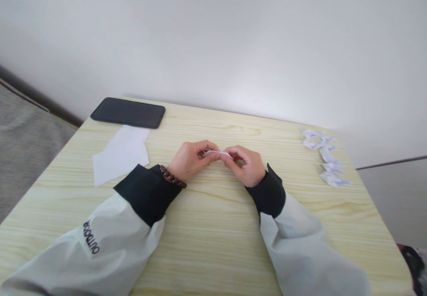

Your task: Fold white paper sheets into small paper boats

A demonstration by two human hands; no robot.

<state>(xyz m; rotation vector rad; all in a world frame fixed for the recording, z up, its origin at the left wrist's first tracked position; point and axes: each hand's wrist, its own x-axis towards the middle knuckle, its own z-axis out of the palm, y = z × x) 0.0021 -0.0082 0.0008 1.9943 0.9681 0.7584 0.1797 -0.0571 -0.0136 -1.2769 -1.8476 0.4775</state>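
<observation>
A small folded piece of white paper (pixel 218 152) is pinched between both hands above the middle of the table. My left hand (pixel 191 159), with a dark bead bracelet at the wrist, grips its left end between thumb and fingers. On the other end, my right hand (pixel 245 163) closes its thumb and fingertips the same way. The fingers cover much of the paper, so its full shape is hidden.
A black phone (pixel 128 112) lies at the back left, by loose white paper sheets (pixel 122 156). Several folded white paper figures (pixel 328 156) stand at the right side of the wood-grain table (pixel 213 242). A white wall (pixel 213 42) rises behind it.
</observation>
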